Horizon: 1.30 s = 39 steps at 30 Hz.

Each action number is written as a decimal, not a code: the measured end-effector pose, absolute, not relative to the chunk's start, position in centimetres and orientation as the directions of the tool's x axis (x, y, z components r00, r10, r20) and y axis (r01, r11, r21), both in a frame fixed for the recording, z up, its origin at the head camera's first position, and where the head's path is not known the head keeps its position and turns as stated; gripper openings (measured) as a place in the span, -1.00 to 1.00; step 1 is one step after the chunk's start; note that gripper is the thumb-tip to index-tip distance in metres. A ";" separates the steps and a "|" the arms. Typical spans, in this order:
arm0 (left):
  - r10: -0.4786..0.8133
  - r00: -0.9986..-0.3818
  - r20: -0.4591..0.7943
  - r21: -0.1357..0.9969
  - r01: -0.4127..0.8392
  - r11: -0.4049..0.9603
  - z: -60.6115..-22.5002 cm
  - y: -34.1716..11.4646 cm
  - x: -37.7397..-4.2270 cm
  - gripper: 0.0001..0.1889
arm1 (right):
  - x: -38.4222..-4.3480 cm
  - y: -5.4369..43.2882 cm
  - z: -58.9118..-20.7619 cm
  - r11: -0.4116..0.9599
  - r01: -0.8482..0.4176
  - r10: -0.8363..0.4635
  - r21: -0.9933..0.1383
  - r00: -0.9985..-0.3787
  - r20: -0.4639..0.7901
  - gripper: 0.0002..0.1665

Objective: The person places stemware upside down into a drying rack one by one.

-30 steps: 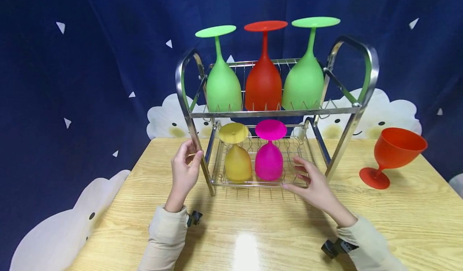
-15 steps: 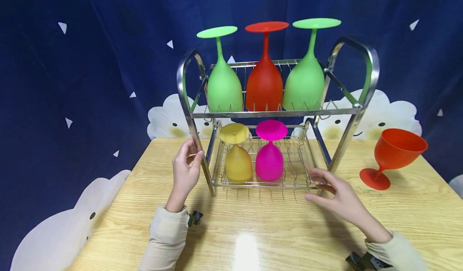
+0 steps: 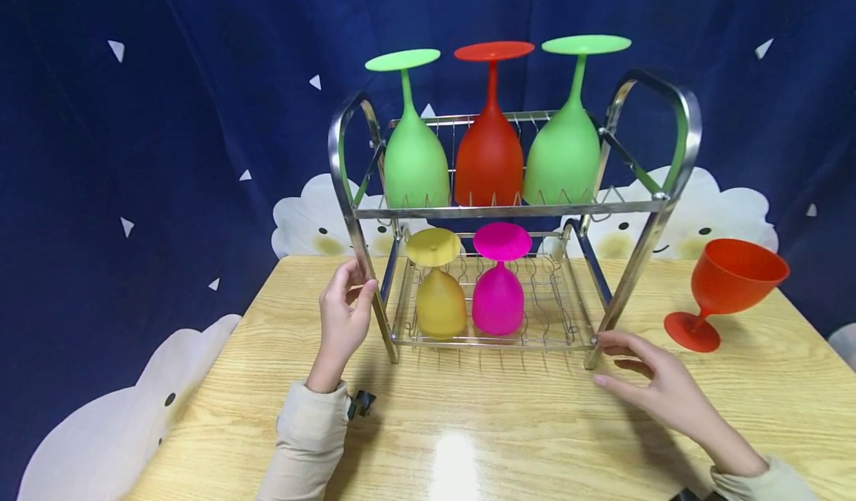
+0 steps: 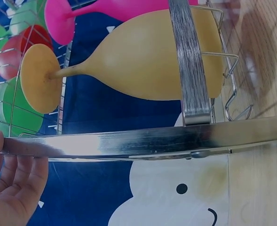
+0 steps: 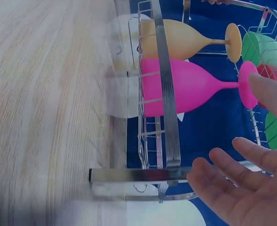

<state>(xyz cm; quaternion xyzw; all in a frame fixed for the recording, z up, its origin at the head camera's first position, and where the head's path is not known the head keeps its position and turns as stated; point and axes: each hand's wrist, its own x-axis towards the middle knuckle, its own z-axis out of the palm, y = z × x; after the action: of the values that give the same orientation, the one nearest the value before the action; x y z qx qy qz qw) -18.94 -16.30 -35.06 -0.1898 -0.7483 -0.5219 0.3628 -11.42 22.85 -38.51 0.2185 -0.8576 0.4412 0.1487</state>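
Note:
My left hand (image 3: 343,322) holds the left front post of a two-tier metal rack (image 3: 508,209); in the left wrist view its thumb and fingers lie on either side of the metal bar. Beside the rack's right front leg is my right hand (image 3: 658,382), fingers spread and holding nothing. Upside down on the lower tier stand a yellow goblet (image 3: 441,304) and a magenta goblet (image 3: 498,300). The upper tier carries a green goblet (image 3: 416,163), a red goblet (image 3: 488,159) and another green goblet (image 3: 563,155), all inverted.
A red-orange goblet (image 3: 732,278) stands upright on the wooden table (image 3: 521,434), right of the rack. Behind the table hangs a dark blue curtain (image 3: 221,114) with white triangles and cloud faces.
My right hand has moved right and toward me, from beside the magenta goblet to the rack's right front leg. The left hand stays on the post.

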 end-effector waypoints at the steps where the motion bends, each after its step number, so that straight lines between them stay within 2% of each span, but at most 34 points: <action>1: -0.094 -0.663 0.743 0.641 0.664 0.384 -35.1 -16.3 -19.0 -0.79 | -11.3 23.0 -38.5 0.518 -0.504 -0.244 -0.691 -0.862 0.445 -0.40; 9: -0.092 -0.664 0.742 0.642 0.663 0.385 -35.2 -16.3 -19.0 -0.79 | -11.2 24.8 -38.8 0.563 -0.467 -0.172 -0.682 -0.873 0.455 -0.45; 16: -0.093 -0.665 0.741 0.646 0.666 0.373 -35.1 -16.3 -19.1 -0.80 | -11.6 27.5 -38.9 0.617 -0.279 0.070 -0.736 -0.912 0.404 -0.47; 21: -0.093 -0.662 0.743 0.642 0.668 0.375 -35.0 -16.3 -19.1 -0.80 | -11.9 29.3 -38.5 0.618 -0.192 0.198 -0.763 -0.900 0.388 -0.46; 24: -0.093 -0.663 0.743 0.643 0.668 0.374 -35.1 -16.3 -19.0 -0.81 | -12.2 30.3 -38.4 0.620 -0.130 0.277 -0.774 -0.886 0.372 -0.46; 27: -0.094 -0.663 0.742 0.644 0.668 0.372 -35.1 -16.3 -19.0 -0.80 | -12.9 31.2 -38.5 0.566 -0.039 0.402 -0.824 -0.859 0.317 -0.41; 32: -0.099 -0.662 0.743 0.645 0.668 0.371 -35.2 -16.3 -19.1 -0.80 | -14.2 32.4 -38.7 0.445 0.061 0.609 -0.893 -0.752 0.252 -0.29; 36: -0.100 -0.667 0.738 0.649 0.663 0.373 -35.2 -16.3 -19.1 -0.80 | -15.2 33.2 -39.1 0.488 0.142 0.666 -0.861 -0.699 0.262 -0.08; 39: -0.101 -0.673 0.733 0.655 0.658 0.372 -35.2 -16.2 -19.0 -0.81 | -16.1 33.6 -39.5 0.510 0.166 0.665 -0.844 -0.699 0.264 0.00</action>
<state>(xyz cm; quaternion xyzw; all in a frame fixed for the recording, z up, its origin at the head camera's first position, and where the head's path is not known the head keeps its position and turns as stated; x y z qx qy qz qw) -19.04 -16.24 -35.19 -0.1864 -0.7463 -0.5286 0.3590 -16.14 33.59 -39.46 -0.2540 -0.8178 0.4249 0.2936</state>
